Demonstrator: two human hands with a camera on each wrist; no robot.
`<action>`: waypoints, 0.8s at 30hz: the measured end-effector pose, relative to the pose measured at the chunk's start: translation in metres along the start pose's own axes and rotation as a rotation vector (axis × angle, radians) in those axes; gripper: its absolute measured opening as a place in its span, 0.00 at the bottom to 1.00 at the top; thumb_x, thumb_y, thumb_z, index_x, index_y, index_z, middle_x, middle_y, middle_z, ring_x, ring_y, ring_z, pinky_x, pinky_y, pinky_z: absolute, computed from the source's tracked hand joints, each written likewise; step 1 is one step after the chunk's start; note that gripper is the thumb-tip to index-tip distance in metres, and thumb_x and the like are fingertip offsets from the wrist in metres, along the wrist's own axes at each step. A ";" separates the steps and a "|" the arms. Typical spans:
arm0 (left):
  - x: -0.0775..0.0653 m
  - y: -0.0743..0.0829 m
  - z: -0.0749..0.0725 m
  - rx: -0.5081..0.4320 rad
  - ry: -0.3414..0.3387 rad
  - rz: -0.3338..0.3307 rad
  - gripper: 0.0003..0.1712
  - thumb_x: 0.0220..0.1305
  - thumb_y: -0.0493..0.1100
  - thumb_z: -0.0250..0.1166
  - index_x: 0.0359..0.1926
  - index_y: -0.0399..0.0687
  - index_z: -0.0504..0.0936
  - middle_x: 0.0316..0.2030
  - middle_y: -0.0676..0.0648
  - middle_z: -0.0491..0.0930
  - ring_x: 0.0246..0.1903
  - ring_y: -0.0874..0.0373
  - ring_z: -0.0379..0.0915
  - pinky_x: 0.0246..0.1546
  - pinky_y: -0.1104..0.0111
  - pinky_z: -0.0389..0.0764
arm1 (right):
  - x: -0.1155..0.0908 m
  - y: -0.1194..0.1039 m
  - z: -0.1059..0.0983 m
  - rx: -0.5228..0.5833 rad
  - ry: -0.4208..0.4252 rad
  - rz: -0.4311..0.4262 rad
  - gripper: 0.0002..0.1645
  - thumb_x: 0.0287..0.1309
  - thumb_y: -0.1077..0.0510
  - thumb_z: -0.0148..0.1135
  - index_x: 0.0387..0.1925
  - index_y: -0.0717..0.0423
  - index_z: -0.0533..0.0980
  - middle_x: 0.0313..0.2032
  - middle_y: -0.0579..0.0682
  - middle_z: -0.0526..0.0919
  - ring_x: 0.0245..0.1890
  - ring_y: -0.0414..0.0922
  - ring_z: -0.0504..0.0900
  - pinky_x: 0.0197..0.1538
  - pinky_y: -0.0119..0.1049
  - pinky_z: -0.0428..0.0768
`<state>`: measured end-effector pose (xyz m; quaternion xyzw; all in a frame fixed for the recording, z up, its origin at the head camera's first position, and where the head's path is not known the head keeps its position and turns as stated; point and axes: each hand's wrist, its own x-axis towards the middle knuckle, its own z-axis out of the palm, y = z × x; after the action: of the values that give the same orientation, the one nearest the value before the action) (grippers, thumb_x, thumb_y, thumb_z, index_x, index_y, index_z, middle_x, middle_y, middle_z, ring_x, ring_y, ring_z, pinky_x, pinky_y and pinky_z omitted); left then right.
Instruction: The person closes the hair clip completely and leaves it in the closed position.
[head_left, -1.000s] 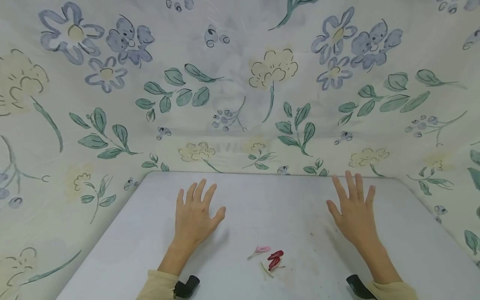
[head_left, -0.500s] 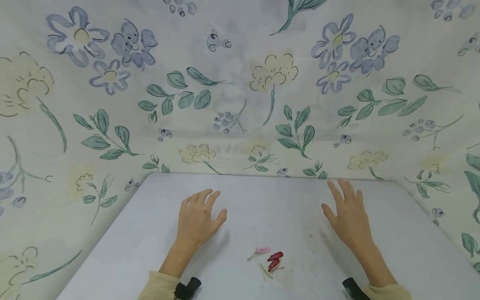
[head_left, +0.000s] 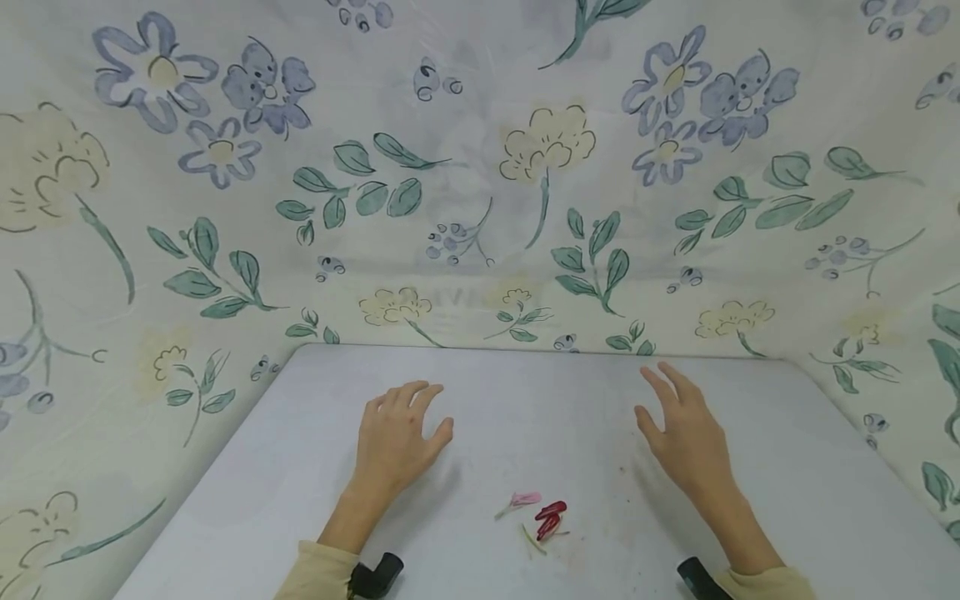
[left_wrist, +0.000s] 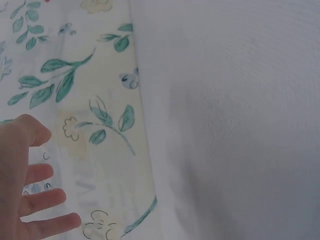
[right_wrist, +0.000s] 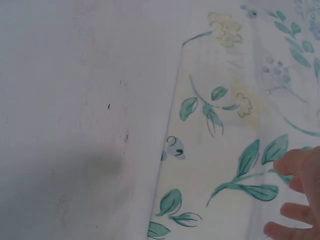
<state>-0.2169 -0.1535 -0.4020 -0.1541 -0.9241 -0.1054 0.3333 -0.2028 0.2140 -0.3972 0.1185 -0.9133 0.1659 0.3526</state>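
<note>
My left hand (head_left: 393,437) hovers over the left half of the white table (head_left: 540,417), fingers loosely bent and thumb apart, holding nothing. Over the right half is my right hand (head_left: 688,442), also relaxed with its fingers spread a little. Between them, nearer the front, lie several small flower-like pieces: a pink one (head_left: 525,499) with a pale stem, a dark red one (head_left: 551,510) and another dark red one (head_left: 548,527) beside it. A thin greenish strip (head_left: 534,539) lies just left of the lower red piece. Neither hand touches them. Each wrist view shows only bent fingers at its edge.
A cloth (head_left: 480,208) printed with flowers and leaves hangs behind the table's far edge and along both sides. Black wrist devices (head_left: 378,575) sit at the cuffs of beige sleeves (head_left: 318,571). Tiny dark specks dot the tabletop right of the small pieces.
Both hands have lowered slightly and their fingers have gone from stretched out to loosely bent. My right hand has drifted a little left. The small pieces lie as before.
</note>
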 end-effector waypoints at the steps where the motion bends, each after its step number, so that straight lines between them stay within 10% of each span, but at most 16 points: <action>1: 0.000 -0.001 0.000 -0.006 0.001 0.000 0.24 0.56 0.52 0.68 0.52 0.48 0.83 0.50 0.44 0.83 0.48 0.45 0.79 0.47 0.48 0.77 | 0.000 -0.001 0.000 0.002 0.002 -0.005 0.34 0.54 0.62 0.70 0.63 0.59 0.72 0.63 0.64 0.72 0.58 0.63 0.74 0.36 0.52 0.83; 8: -0.002 0.000 0.003 -0.076 -0.038 0.018 0.22 0.55 0.51 0.70 0.50 0.49 0.84 0.50 0.46 0.82 0.47 0.47 0.80 0.44 0.50 0.78 | -0.002 -0.009 0.004 0.017 -0.004 -0.034 0.29 0.54 0.61 0.71 0.59 0.59 0.75 0.57 0.63 0.77 0.51 0.61 0.80 0.27 0.45 0.82; 24: -0.005 0.013 0.003 -0.215 -0.286 0.069 0.22 0.58 0.48 0.70 0.53 0.50 0.82 0.54 0.48 0.79 0.52 0.50 0.77 0.43 0.55 0.79 | -0.008 -0.025 0.012 0.023 -0.171 -0.002 0.29 0.55 0.60 0.72 0.59 0.57 0.76 0.57 0.60 0.78 0.54 0.58 0.80 0.42 0.48 0.84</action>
<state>-0.2105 -0.1415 -0.4064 -0.2337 -0.9397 -0.1690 0.1837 -0.1957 0.1870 -0.4058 0.1374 -0.9379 0.1654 0.2722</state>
